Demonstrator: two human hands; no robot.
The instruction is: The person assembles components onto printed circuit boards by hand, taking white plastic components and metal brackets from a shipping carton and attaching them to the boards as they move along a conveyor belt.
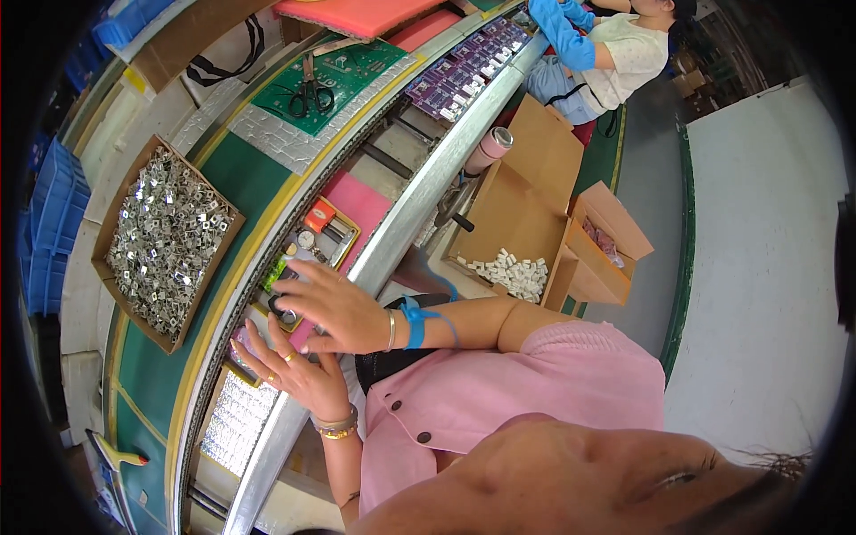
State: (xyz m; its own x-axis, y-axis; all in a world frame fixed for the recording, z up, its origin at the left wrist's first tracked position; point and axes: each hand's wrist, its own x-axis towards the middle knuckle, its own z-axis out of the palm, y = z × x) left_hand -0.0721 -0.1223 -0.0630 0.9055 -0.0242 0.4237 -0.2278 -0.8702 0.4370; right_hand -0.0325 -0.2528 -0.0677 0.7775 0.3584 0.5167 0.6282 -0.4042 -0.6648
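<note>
Head view: left hand (308, 383) and right hand (339, 308) are both open, with fingers spread over the desk (239, 174). A black round thing (283, 312) lies at nine o'clock of the right hand, near its fingers. The carton of metal parts (165, 245) is at ten o'clock, the white parts (508, 272) at two.

Purple circuit boards (468, 71) along a railed assembly line (395, 223) and a carton (213, 267) of small metal components (168, 241) show an electronics workshop.
</note>
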